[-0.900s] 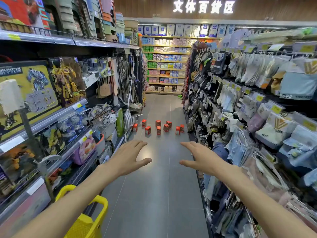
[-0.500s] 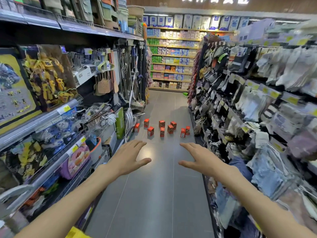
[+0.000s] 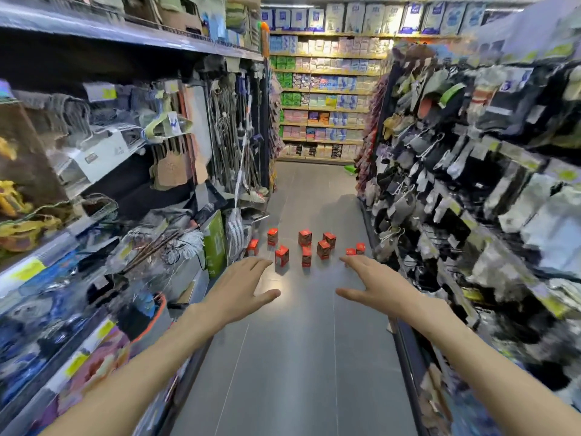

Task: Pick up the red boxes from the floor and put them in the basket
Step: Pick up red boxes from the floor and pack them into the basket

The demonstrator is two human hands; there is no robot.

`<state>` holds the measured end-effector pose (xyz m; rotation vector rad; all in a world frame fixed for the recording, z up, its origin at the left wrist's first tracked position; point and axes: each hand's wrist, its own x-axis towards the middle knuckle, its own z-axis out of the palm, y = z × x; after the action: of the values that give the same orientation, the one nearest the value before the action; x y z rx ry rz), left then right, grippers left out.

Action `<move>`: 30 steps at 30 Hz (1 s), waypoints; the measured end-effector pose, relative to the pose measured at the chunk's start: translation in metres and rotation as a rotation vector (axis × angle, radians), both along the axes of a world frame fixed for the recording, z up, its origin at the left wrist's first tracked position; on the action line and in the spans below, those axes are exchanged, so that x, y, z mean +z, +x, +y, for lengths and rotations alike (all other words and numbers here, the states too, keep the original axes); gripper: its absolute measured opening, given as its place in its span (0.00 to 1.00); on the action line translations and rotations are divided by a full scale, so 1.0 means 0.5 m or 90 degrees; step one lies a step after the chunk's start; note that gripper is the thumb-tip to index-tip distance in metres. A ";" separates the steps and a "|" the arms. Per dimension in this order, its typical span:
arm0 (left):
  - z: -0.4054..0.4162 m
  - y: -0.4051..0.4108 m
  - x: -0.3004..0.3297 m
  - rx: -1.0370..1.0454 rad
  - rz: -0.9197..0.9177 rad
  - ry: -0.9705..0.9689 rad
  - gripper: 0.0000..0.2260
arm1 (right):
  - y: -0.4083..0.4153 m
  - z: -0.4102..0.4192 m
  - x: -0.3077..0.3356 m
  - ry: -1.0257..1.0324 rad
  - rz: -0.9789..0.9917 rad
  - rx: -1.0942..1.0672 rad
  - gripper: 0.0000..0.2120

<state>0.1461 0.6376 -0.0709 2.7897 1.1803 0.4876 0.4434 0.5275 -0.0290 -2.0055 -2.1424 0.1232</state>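
Observation:
Several small red boxes [image 3: 305, 248] stand scattered in a loose cluster on the grey floor of a shop aisle, some way ahead of me. My left hand [image 3: 240, 289] is stretched forward, palm down, fingers apart and holding nothing. My right hand [image 3: 375, 286] is held out the same way, open and apart from the boxes. Both hands hover in front of the cluster without touching it. The basket is out of sight in this frame.
Crowded shelves [image 3: 103, 171] of toys and household goods line the left side. Hanging socks and packets [image 3: 465, 171] fill the right rack. A far shelf wall [image 3: 323, 89] closes the aisle. The grey floor [image 3: 298, 357] runs between the racks.
The view has moved forward along the aisle, so the red boxes look nearer and larger. The yellow basket at the lower left has dropped out of view. Both hands stay open.

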 end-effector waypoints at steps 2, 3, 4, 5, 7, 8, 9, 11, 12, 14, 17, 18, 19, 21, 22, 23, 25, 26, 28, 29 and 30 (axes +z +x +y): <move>0.117 0.048 -0.009 -0.002 0.014 0.008 0.31 | 0.054 0.113 -0.006 0.007 0.007 -0.004 0.36; 0.176 0.073 -0.010 -0.001 0.017 0.009 0.31 | 0.083 0.172 -0.004 0.014 0.014 -0.004 0.36; 0.233 0.098 -0.008 -0.001 0.019 0.005 0.31 | 0.112 0.230 -0.001 0.019 0.023 -0.004 0.36; 0.290 0.124 -0.005 -0.002 0.020 0.002 0.31 | 0.140 0.289 0.004 0.019 0.029 -0.002 0.36; 0.404 0.175 0.004 -0.002 0.021 -0.001 0.31 | 0.190 0.407 0.014 0.020 0.031 0.003 0.37; 0.460 0.198 0.008 0.003 0.018 -0.004 0.31 | 0.212 0.466 0.018 0.022 0.033 0.005 0.37; 0.514 0.220 0.010 0.009 0.016 -0.007 0.31 | 0.231 0.523 0.022 0.021 0.038 0.007 0.36; 0.615 0.259 0.011 0.017 0.018 -0.009 0.31 | 0.265 0.629 0.028 0.006 0.044 0.010 0.35; 0.664 0.277 0.008 0.018 0.017 -0.011 0.31 | 0.282 0.682 0.025 -0.001 0.042 0.016 0.34; 0.766 0.313 0.001 0.021 0.017 -0.016 0.29 | 0.315 0.789 0.014 -0.009 0.034 0.025 0.33; 0.926 0.367 -0.016 0.021 0.016 -0.025 0.29 | 0.371 0.960 -0.014 -0.007 0.028 0.028 0.33; 0.982 0.384 -0.025 0.022 0.016 -0.023 0.31 | 0.389 1.019 -0.027 -0.007 0.026 0.026 0.34; 1.040 0.401 -0.036 0.021 0.013 -0.020 0.32 | 0.407 1.079 -0.040 -0.006 0.021 0.028 0.35; 1.161 0.434 -0.063 0.021 0.003 -0.026 0.32 | 0.440 1.196 -0.069 -0.004 0.021 0.030 0.35; 1.224 0.450 -0.076 0.022 0.004 -0.034 0.32 | 0.455 1.254 -0.083 -0.008 0.026 0.024 0.35; 1.286 0.466 -0.086 0.027 0.004 -0.042 0.31 | 0.469 1.308 -0.094 -0.019 0.031 0.014 0.34; 1.403 0.502 -0.101 0.031 0.003 -0.060 0.31 | 0.501 1.419 -0.112 -0.036 0.031 0.011 0.34; 1.458 0.522 -0.103 0.030 0.009 -0.067 0.31 | 0.518 1.472 -0.117 -0.040 0.033 0.004 0.34; 1.561 0.561 -0.104 0.026 0.013 -0.074 0.30 | 0.554 1.577 -0.117 -0.040 0.045 -0.011 0.34; 1.607 0.579 -0.106 0.020 0.015 -0.082 0.30 | 0.571 1.626 -0.119 -0.049 0.053 -0.015 0.34; 1.654 0.598 -0.112 0.010 0.015 -0.086 0.30 | 0.588 1.672 -0.124 -0.054 0.058 -0.014 0.34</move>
<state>0.4450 1.4643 -0.1269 2.6816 1.1923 0.3634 0.7375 1.3637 -0.0907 -2.0277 -2.0912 0.2999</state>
